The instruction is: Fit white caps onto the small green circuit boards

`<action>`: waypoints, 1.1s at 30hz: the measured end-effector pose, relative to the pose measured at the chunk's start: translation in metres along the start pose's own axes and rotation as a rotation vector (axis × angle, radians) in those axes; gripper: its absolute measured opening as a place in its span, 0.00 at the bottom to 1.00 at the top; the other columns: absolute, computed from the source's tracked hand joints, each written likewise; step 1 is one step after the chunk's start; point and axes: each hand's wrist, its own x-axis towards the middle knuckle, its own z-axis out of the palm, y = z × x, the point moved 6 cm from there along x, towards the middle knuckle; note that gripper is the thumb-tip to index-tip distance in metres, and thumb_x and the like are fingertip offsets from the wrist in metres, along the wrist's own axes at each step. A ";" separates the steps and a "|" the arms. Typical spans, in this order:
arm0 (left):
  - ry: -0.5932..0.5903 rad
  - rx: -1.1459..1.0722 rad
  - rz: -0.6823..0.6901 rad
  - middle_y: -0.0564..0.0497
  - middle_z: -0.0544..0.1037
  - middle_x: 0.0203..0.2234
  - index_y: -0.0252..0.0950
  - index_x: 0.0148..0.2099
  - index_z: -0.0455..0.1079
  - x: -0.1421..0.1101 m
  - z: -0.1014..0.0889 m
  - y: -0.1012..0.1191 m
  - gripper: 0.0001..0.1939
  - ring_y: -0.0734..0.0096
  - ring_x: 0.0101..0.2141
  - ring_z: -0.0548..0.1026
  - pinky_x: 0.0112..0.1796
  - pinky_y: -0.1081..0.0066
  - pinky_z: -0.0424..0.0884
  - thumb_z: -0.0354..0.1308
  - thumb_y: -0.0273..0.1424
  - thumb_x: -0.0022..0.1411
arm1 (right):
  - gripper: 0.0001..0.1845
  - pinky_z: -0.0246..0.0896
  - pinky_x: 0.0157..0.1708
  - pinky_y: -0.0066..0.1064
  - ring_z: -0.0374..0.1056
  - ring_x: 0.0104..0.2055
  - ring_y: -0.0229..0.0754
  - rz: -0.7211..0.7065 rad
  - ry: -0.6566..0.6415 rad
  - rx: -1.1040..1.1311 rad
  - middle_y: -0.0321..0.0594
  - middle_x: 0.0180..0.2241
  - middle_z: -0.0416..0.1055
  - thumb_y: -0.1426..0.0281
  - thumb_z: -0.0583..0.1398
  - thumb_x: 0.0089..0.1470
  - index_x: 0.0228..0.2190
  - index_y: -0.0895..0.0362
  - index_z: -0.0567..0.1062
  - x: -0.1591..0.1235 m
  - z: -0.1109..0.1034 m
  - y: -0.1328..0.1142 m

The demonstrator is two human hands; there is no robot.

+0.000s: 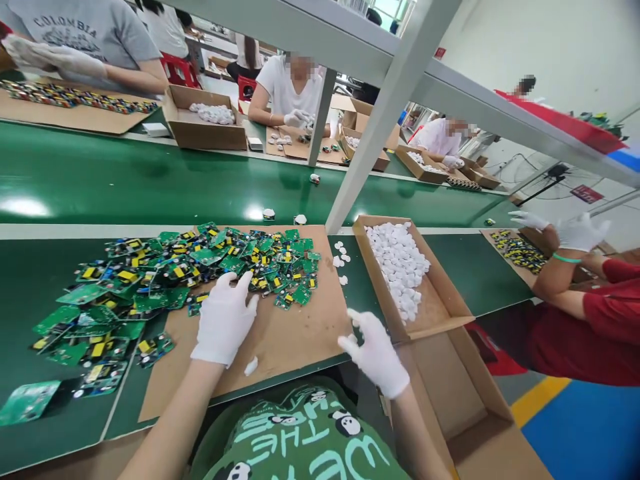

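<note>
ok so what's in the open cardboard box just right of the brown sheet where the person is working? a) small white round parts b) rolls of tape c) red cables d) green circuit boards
a: the cardboard box beside the right hand holds a heap of small white round parts, while the green circuit boards lie piled on the brown sheet in front of the left hand.

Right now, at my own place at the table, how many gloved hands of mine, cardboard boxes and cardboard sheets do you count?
Gloved hands: 2, left hand and right hand
Cardboard boxes: 2, box of white caps and empty box
Cardboard sheet: 1
Total: 5
</note>
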 end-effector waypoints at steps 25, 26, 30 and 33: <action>-0.084 -1.752 -0.514 0.46 0.81 0.42 0.38 0.50 0.77 -0.069 -0.018 0.010 0.18 0.59 0.44 0.80 0.49 0.60 0.75 0.67 0.38 0.58 | 0.06 0.74 0.27 0.32 0.74 0.25 0.40 0.213 0.014 0.982 0.42 0.29 0.81 0.66 0.69 0.51 0.32 0.55 0.83 0.040 0.030 -0.027; -0.145 -1.815 -0.531 0.45 0.81 0.41 0.37 0.49 0.78 -0.070 -0.016 0.017 0.17 0.60 0.43 0.80 0.48 0.62 0.76 0.67 0.37 0.58 | 0.07 0.73 0.26 0.31 0.74 0.24 0.40 0.213 0.014 0.989 0.42 0.28 0.81 0.65 0.69 0.51 0.31 0.55 0.82 0.041 0.030 -0.030; -0.352 -1.961 -0.513 0.42 0.82 0.41 0.34 0.48 0.79 -0.076 -0.013 0.045 0.17 0.61 0.40 0.80 0.45 0.64 0.77 0.67 0.37 0.59 | 0.12 0.66 0.18 0.28 0.66 0.16 0.36 0.197 -0.029 1.015 0.39 0.21 0.78 0.59 0.68 0.53 0.31 0.55 0.82 0.050 0.020 -0.048; -0.428 -1.943 -0.449 0.41 0.82 0.43 0.34 0.49 0.79 -0.078 -0.016 0.059 0.16 0.59 0.41 0.81 0.46 0.62 0.77 0.65 0.36 0.62 | 0.13 0.69 0.22 0.29 0.69 0.22 0.37 0.066 -0.112 1.012 0.39 0.26 0.79 0.58 0.69 0.53 0.34 0.54 0.82 0.060 0.006 -0.070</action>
